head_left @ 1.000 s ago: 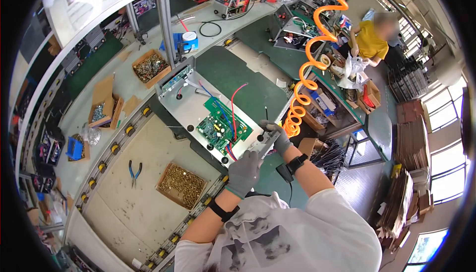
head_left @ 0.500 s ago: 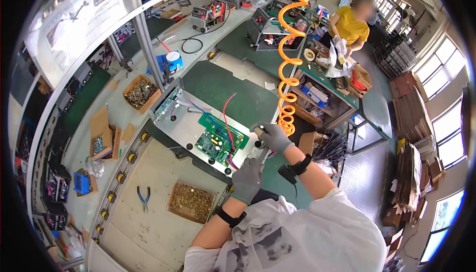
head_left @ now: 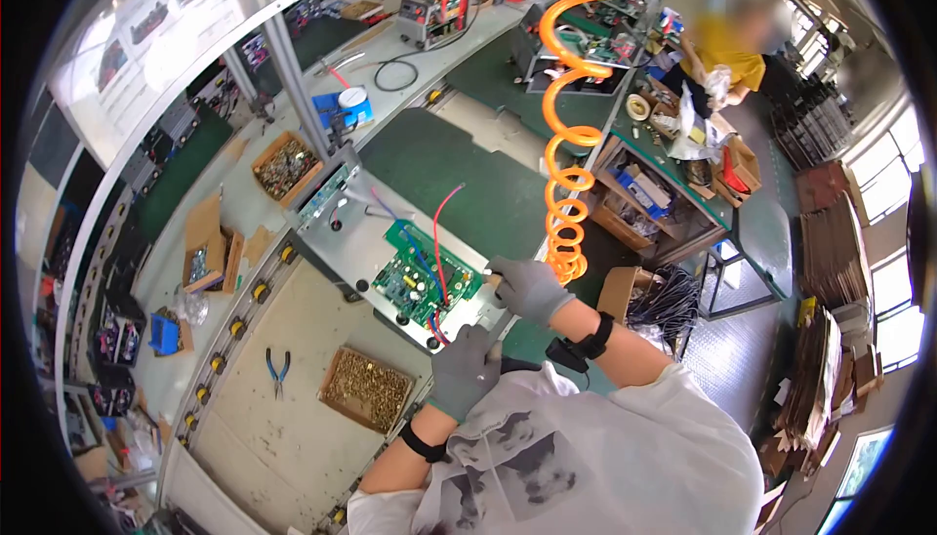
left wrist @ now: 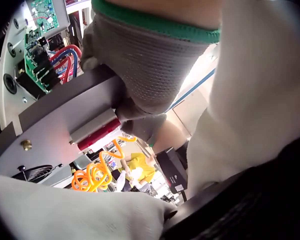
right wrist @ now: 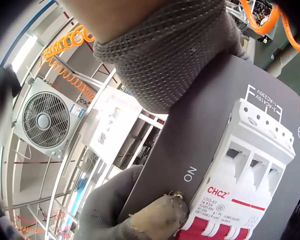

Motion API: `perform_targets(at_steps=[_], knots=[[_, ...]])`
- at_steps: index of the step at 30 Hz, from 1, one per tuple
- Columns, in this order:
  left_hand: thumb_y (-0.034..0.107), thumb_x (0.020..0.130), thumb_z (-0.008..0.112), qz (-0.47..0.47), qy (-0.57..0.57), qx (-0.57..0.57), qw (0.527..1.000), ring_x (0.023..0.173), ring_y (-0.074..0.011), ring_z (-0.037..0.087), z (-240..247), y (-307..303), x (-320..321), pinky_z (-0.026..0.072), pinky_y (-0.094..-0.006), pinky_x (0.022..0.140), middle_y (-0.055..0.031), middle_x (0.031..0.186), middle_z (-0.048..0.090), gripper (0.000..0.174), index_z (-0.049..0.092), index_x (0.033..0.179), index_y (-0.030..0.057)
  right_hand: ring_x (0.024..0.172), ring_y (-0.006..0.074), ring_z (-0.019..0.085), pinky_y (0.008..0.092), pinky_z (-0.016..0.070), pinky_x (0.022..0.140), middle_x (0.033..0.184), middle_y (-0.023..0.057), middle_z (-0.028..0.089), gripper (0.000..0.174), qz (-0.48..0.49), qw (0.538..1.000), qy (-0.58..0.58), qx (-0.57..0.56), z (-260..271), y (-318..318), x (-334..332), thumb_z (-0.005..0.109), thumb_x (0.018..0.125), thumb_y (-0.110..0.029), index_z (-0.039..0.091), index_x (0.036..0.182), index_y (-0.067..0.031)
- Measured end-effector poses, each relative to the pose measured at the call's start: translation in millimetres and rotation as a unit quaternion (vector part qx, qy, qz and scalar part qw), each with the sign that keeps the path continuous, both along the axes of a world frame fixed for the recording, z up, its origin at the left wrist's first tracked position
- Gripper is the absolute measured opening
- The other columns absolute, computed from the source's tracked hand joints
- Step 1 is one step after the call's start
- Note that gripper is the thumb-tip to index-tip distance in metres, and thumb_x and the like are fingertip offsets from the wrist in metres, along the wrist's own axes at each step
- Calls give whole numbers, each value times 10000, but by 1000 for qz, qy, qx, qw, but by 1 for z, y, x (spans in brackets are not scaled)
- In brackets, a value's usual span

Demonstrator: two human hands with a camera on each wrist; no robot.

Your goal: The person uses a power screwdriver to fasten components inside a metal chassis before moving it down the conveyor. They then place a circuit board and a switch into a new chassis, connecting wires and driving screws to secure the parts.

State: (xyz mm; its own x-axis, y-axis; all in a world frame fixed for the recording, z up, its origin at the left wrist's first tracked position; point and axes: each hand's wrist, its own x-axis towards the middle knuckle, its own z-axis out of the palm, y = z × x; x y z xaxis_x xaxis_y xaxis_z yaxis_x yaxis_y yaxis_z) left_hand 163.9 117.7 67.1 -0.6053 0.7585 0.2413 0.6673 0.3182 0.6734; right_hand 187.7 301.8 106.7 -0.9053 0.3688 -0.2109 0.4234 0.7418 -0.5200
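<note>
A metal chassis [head_left: 346, 257] lies on a dark green surface, with a green circuit board [head_left: 405, 286] and red and blue wires inside. My left hand [head_left: 467, 372], in a grey glove, grips the near edge of its dark end panel [left wrist: 60, 112]. My right hand [head_left: 532, 291] has its fingers bent over the panel's other side. A white CHCZ breaker [right wrist: 240, 175] with red levers is mounted on that panel [right wrist: 190, 135]. A gloved fingertip with a worn beige end touches a brass screw [right wrist: 178, 195] beside it; whose it is I cannot tell.
Blue-handled pliers [head_left: 278, 374] and a box of brass parts [head_left: 366, 389] lie left of my left arm. An orange coiled hose [head_left: 566, 154] hangs beyond my right hand. Further off, a person in yellow [head_left: 732, 52] handles white plastic. Cartons [head_left: 210, 242] stand on the left bench.
The head view has shifted. Both hands stay at the chassis end, and my right hand's fingers now lie further left in view, around the panel's edge.
</note>
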Motion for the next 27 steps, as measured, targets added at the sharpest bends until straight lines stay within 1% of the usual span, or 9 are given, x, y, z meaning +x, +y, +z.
perform_targets(at_steps=[2, 3, 5, 7, 11, 16, 18, 21, 27], knots=[[262, 822, 611, -28, -42, 2, 999, 609, -346, 577, 14, -5, -11, 452, -428, 519, -149, 729, 553, 234, 535, 808, 41, 819, 370, 624, 457, 470, 715, 855, 170, 659, 275, 7, 999, -30, -11, 5, -2, -4, 490, 905, -311, 605, 1045, -104], [266, 831, 608, -68, -83, 21, 994, 633, -345, 581, 20, -7, -19, 458, -420, 553, -158, 741, 569, 233, 562, 823, 37, 701, 278, 660, 375, 501, 653, 731, 103, 663, 274, 26, 999, -12, 21, -3, 1, -4, 520, 888, -279, 599, 1064, -85], [272, 839, 604, -52, -223, -31, 973, 656, -330, 582, 24, -10, -39, 459, -400, 600, -164, 756, 585, 234, 607, 865, 40, 701, 277, 660, 371, 498, 648, 726, 100, 663, 290, 39, 999, -14, 23, -3, 1, -6, 520, 899, -315, 604, 1054, -84], [204, 849, 593, 51, -227, 54, 971, 642, -190, 594, 28, -3, -48, 486, -306, 615, -106, 770, 611, 216, 603, 979, 32, 697, 280, 657, 378, 496, 651, 719, 98, 660, 280, 58, 997, -15, 39, -3, 1, -9, 517, 901, -306, 608, 1042, -82], [148, 834, 630, 81, -191, 114, 971, 664, -162, 618, 26, 15, -62, 494, -278, 605, -89, 791, 641, 233, 602, 1033, 31, 786, 362, 623, 456, 470, 697, 824, 164, 650, 250, 112, 990, -61, 68, 7, -4, -19, 482, 882, -261, 596, 1044, -109], [93, 776, 684, 77, -166, 188, 965, 680, -205, 636, 5, 23, -65, 496, -304, 604, -96, 785, 648, 217, 631, 976, 29, 756, 356, 617, 457, 466, 663, 790, 162, 635, 230, 138, 981, -103, 92, 11, -9, -26, 514, 855, -227, 594, 1029, -100], [74, 728, 703, 83, -50, 131, 987, 666, -241, 624, 5, 18, -71, 494, -332, 600, -103, 779, 644, 195, 649, 913, 43, 731, 340, 613, 438, 474, 652, 789, 146, 633, 209, 134, 989, 65, 23, 7, -6, -23, 581, 820, -195, 625, 995, -90], [67, 696, 711, 95, 16, 154, 983, 658, -259, 612, -1, 12, -76, 489, -349, 590, -97, 763, 638, 177, 661, 867, 66, 706, 317, 606, 406, 484, 643, 775, 123, 627, 205, 108, 980, 136, -100, 7, -4, -24, 654, 768, -160, 668, 960, -91], [86, 702, 720, 83, -16, 148, 985, 650, -247, 604, -16, 9, -73, 484, -350, 584, -75, 767, 640, 123, 672, 816, 86, 705, 286, 614, 376, 490, 631, 775, 98, 631, 213, 193, 972, 133, -35, 7, 3, -33, 696, 711, -150, 708, 921, -117]])
